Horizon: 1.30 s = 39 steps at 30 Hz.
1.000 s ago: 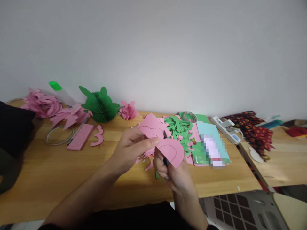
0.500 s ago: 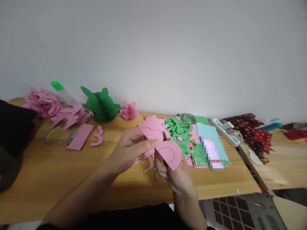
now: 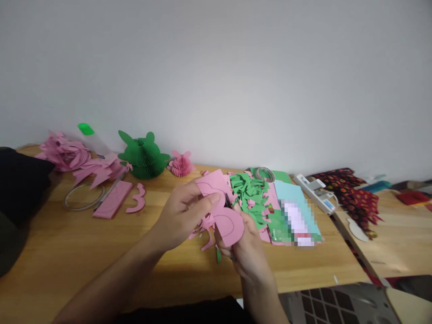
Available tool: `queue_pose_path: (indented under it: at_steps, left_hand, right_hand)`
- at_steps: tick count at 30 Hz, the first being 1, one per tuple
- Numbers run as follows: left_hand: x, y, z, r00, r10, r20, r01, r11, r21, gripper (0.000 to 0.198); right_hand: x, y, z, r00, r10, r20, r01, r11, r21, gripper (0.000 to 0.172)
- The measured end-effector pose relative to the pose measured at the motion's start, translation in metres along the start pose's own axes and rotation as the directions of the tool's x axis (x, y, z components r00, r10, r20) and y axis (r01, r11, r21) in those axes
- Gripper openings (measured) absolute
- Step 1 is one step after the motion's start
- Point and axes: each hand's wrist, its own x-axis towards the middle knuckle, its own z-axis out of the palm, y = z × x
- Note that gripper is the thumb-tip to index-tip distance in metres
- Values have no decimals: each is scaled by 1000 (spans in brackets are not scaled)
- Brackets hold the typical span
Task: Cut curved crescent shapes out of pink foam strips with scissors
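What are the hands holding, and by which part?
The left hand pinches pink paper by its left edge. The right hand probably holds scissors, grip hidden.

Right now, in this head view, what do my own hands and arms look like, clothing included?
Your left hand and right hand are both ungloved. The left forearm and right forearm are bare as far as the picture shows them, with no sleeves in sight. Part of a plain black garment shows at the bottom edge between them.
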Motion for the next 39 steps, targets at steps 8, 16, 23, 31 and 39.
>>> queue_pose_path:
  at_steps: [8,16,23,31,39]
  left_hand:
    - [1,1,-2,982,166,95,-185,947,263,19]
    - [2,2,0,977,200,79,-214,936,280,18]
    - [2,1,0,987,147,71,-161,951,263,17]
    - [1,3,1,991,124,47,-132,955,265,18]
    - [1,3,2,994,100,39,-108,949,297,19]
  right_hand:
    - [0,2,1,999,-33,-9,33,999,6,49]
    - [0,2,0,999,-28,-35,28,999,-16,51]
    - [1,0,1,998,-23,-65,21,999,-26,52]
    - [2,1,1,998,-33,-49,32,999,-14,51]
    - [2,4,-1,999,-42,-32,41,999,-24,49]
